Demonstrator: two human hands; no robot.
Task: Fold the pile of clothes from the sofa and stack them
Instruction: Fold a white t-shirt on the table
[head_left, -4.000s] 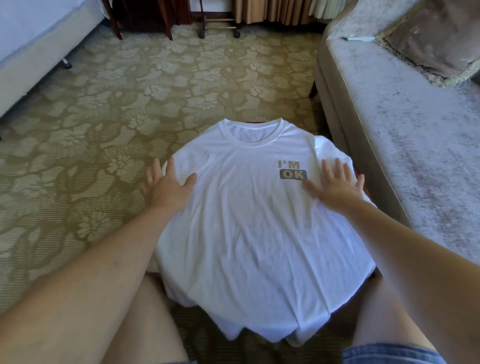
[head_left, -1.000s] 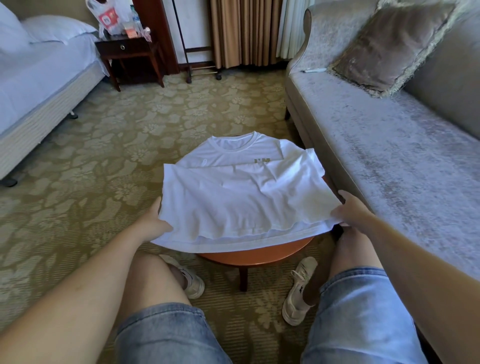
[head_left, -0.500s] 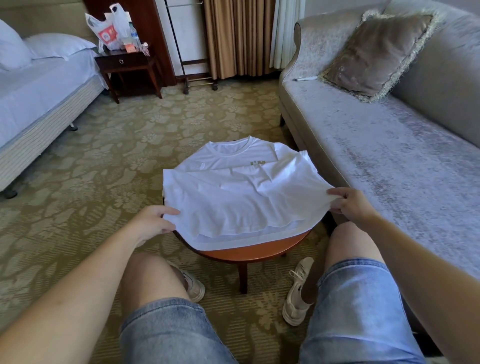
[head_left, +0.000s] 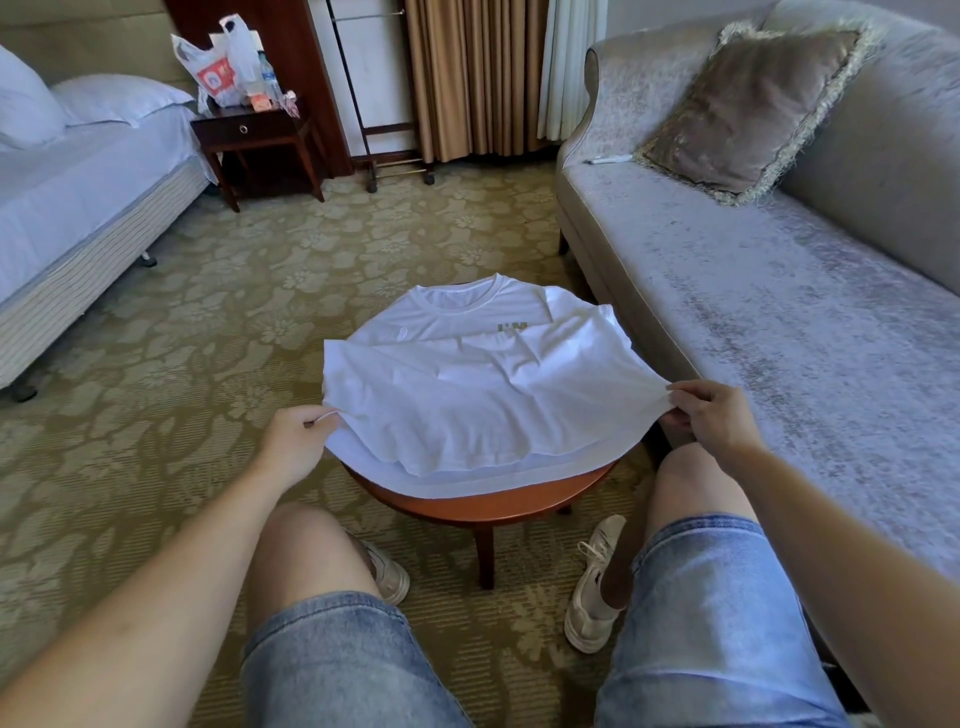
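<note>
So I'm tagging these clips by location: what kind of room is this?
Probably a hotel room: a made bed with white pillows, a nightstand beside it, and a grey sofa sharing one patterned carpet.

Patterned olive carpet (head_left: 156, 415), grey velvet sofa (head_left: 779, 322) with fringed cushion (head_left: 748, 104), white bed (head_left: 78, 197), dark nightstand (head_left: 254, 130), tan curtains (head_left: 467, 73), daylight

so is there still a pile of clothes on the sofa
No, the sofa seat holds only a fringed cushion and a small white object near its far end; the only garment visible is the white t-shirt on the round table.
</note>
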